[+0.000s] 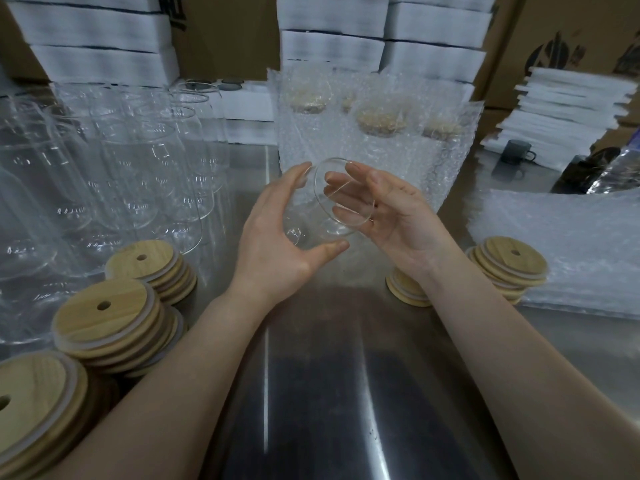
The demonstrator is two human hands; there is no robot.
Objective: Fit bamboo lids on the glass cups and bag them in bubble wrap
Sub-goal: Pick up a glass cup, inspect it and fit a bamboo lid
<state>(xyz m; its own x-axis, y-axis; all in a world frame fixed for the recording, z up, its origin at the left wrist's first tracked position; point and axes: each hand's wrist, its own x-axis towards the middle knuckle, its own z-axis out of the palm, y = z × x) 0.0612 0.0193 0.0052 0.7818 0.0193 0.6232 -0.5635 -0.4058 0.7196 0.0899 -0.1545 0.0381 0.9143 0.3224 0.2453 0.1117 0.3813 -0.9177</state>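
Glass is what the person holds just now: one clear glass cup (325,230), tipped on its side above the steel bench (329,375), its open mouth turned toward the right hand (391,216). The left hand (273,244) grips the cup's body, its fingers (292,176) curled over the top and the thumb underneath. The right hand lies flat and relaxed at the rim. Its fingers are fairly straight and show through the glass, and the thumb rests near the top edge. No lid is on this cup.

To the left stands a crowd of bare cups (114,161), and in front of them are stacks of bamboo lids (107,313), each lid with a small hole. Another stack of lids (509,261) sits to the right, and a single lid (405,289) lies just under the right wrist. Behind the hands stand lidded cups already in bubble wrap bags (374,133). A heap of flat bubble wrap (561,244) lies at the right side of the bench, touching the right-hand lid stack. Farther back are piles of white foam sheets (561,109), cardboard boxes (571,29) and a dark mug (516,154).
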